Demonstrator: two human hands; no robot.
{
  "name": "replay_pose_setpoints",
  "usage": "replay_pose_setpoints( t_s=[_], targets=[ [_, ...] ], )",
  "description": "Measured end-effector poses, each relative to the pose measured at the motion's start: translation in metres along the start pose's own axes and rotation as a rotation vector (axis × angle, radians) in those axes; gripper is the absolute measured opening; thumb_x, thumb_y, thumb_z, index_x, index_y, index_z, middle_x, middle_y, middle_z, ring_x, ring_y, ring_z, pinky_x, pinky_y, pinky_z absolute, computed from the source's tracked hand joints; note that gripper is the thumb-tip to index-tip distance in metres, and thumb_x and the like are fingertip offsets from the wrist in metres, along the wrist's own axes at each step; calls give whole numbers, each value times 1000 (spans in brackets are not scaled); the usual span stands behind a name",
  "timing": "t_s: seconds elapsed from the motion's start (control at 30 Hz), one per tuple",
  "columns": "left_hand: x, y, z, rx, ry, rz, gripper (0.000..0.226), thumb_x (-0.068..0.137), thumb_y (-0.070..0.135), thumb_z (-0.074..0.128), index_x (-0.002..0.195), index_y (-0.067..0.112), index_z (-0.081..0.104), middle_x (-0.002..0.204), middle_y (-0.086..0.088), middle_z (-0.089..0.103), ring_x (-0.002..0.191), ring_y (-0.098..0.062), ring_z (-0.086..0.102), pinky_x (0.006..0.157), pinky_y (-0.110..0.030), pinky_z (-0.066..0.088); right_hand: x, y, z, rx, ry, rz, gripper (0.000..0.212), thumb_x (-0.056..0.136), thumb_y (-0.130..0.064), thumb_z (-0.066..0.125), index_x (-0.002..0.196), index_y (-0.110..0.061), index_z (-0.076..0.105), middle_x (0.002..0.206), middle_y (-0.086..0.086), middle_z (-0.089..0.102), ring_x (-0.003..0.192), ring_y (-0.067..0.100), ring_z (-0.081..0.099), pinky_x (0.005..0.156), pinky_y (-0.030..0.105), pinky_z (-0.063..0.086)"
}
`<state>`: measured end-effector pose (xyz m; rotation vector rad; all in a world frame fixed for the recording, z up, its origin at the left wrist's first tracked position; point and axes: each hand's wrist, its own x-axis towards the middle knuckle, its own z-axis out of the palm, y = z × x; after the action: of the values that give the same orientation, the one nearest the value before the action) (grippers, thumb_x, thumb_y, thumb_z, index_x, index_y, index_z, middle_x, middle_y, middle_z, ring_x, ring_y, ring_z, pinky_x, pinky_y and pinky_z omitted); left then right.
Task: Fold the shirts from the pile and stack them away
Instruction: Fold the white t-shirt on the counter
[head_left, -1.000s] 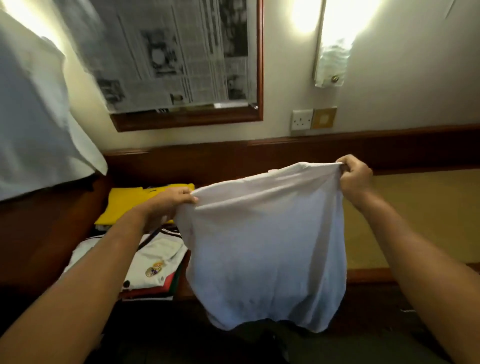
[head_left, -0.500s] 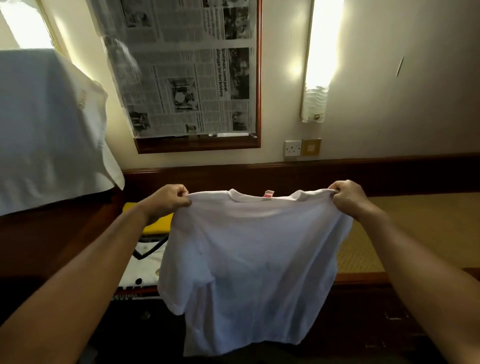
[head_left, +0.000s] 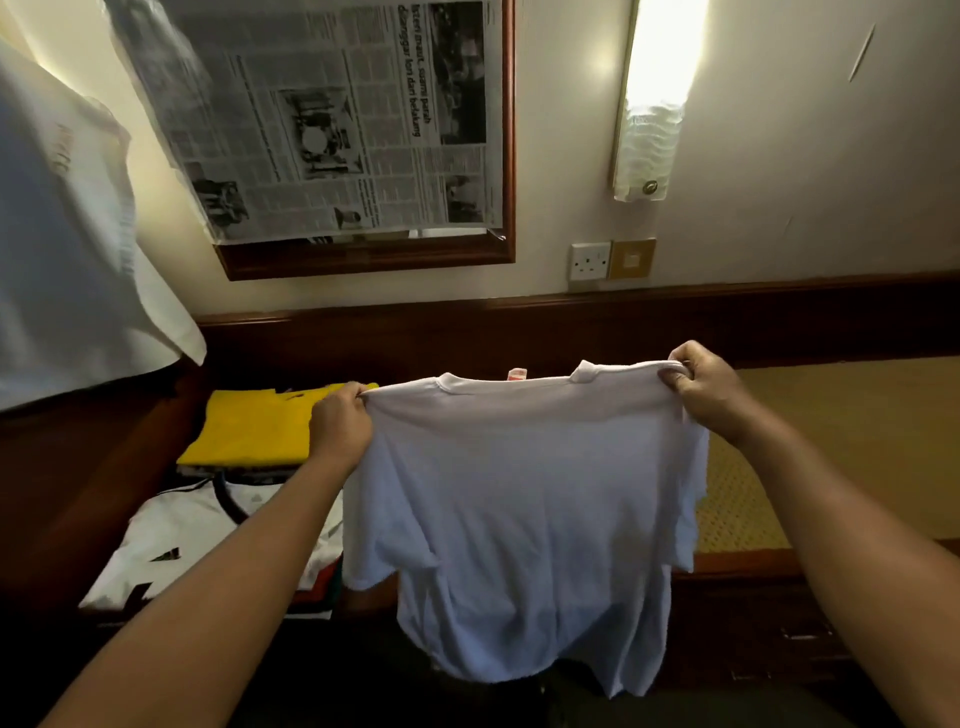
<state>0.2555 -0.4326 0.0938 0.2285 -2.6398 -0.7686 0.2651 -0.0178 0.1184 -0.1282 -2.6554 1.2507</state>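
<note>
both my hands pinch the white t-shirt (head_left: 519, 493) by its shoulders, left hand (head_left: 340, 428) and right hand (head_left: 709, 387) wide apart, holding it in the air before the counter (head_left: 831, 415); its hem hangs low and could bunch, spoiling the fold.

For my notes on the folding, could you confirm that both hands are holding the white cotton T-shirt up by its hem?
Not quite: the head view shows the left hand and right hand gripping the white cotton T-shirt by its shoulders, collar uppermost, with the hem hanging below.
</note>
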Motion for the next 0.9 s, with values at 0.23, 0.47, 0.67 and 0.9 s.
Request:
replay_pose_setpoints(
  t_s=[0.23,0.47,0.67,0.9],
  targets=[
    [81,-20,106,135,-130,-81,22,102,15,36,112,8,54,92,-21,63,71,-30,48,58,-34,34,126,66,47,-124,-301,139,12,85,0,63,89,-11,65,81,5,61,74,19,55,60,29,42],
    [155,-50,189,382,-493,197,39,94,50,41,101,17,60,91,-12,66,87,-33,60,62,-31,38,238,151,121,-339,-243,353,26,87,-24,69,75,-2,69,72,12,59,69,26,55,63,32,41],
    [210,-55,245,533,-601,207,18,90,27,48,94,11,54,101,-14,64,96,-36,59,71,-36,41,304,197,155,-125,-208,474,46,85,-29,72,53,-11,46,53,4,43,51,17,39,53,32,29],
    [270,-61,299,603,-439,92,18,92,7,48,109,6,55,107,-17,61,98,-39,61,76,-47,50,361,219,163,-115,-241,388,12,95,-21,58,87,-14,64,94,9,61,92,28,57,77,34,44]
  ],
)
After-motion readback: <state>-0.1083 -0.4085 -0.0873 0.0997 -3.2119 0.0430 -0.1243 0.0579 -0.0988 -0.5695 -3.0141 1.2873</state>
